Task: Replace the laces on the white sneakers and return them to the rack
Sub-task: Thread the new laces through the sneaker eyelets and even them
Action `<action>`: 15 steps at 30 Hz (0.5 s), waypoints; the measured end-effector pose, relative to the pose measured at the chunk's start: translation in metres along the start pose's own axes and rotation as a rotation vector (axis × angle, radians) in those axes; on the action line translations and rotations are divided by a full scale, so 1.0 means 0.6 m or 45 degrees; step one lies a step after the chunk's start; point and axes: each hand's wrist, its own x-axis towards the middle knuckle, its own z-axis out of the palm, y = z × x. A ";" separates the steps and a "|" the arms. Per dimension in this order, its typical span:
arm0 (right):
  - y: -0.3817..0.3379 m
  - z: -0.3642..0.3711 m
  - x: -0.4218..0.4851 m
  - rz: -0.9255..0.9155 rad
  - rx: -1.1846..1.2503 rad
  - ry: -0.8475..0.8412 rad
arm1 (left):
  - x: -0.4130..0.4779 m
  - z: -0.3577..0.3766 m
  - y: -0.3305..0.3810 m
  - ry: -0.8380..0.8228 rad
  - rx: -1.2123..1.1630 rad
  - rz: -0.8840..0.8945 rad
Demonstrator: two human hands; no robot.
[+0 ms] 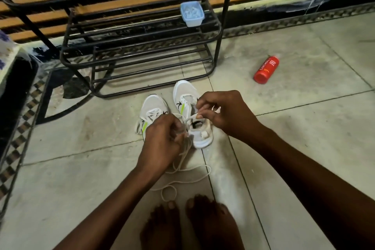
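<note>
Two white sneakers stand side by side on the tiled floor in front of the black metal rack [140, 46]. The left sneaker [152, 107] has laces across its front. The right sneaker [187, 95] shows bare eyelets at its front. My left hand [162, 144] is closed around a bunch of white lace [182, 158] that trails in loops over the floor toward my feet. My right hand [225, 113] pinches the end of that lace above the right sneaker's opening.
A light blue plastic tub [192, 13] sits on a middle shelf of the rack. A red bottle [266, 69] lies on the floor to the right. My bare feet [190, 223] are at the bottom. A patterned cloth edge [8, 53] is at the left.
</note>
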 end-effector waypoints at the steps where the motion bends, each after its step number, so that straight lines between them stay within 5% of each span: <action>1: 0.002 0.001 0.001 0.010 0.007 0.001 | 0.002 0.000 -0.002 -0.042 -0.014 -0.007; 5: 0.007 0.009 0.000 0.033 -0.007 -0.011 | -0.024 0.012 -0.024 -0.622 0.007 0.125; 8: 0.010 0.019 -0.001 0.057 -0.007 -0.056 | -0.058 0.028 -0.068 -0.932 0.384 0.226; 15: 0.017 0.037 -0.004 0.088 0.031 -0.139 | -0.117 0.050 -0.151 -0.931 0.612 0.270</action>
